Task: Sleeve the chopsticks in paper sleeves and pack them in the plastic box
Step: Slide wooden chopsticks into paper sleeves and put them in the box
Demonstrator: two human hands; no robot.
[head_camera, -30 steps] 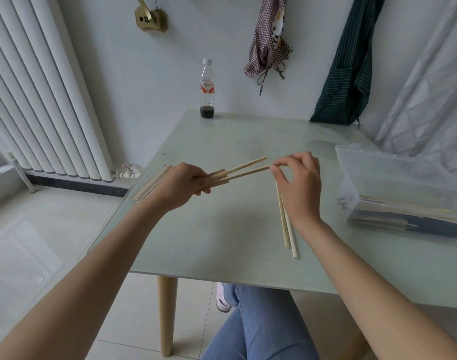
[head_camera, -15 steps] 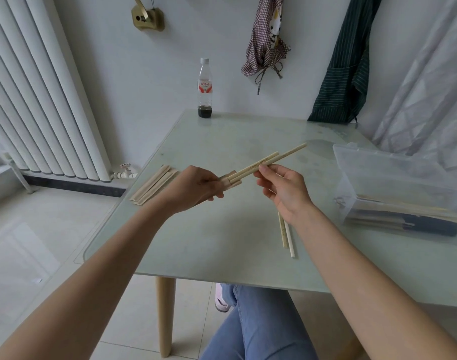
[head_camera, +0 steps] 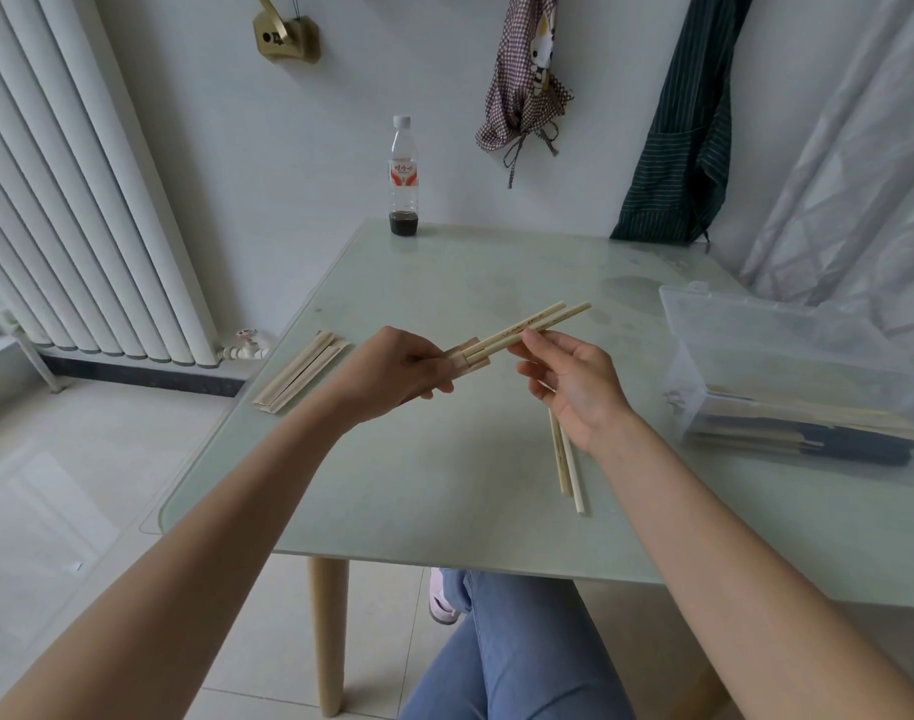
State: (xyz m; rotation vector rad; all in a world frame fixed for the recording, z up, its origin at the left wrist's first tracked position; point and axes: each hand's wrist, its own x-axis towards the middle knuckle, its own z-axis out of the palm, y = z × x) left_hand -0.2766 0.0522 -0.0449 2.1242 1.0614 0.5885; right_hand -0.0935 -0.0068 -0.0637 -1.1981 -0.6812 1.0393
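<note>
Left hand (head_camera: 392, 374) grips a thin paper sleeve (head_camera: 462, 358) mid-table; right hand (head_camera: 569, 379) pinches two chopsticks (head_camera: 527, 330) at mid-shaft, tips just inside: light, stiff, slippery sticks; flimsy sleeve

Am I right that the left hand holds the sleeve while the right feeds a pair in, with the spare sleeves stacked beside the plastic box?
Not quite. The head view shows the spare sleeves at the table's left edge, far from the plastic box on the right. The left hand holds the sleeve; the right hand feeds the pair.
</note>
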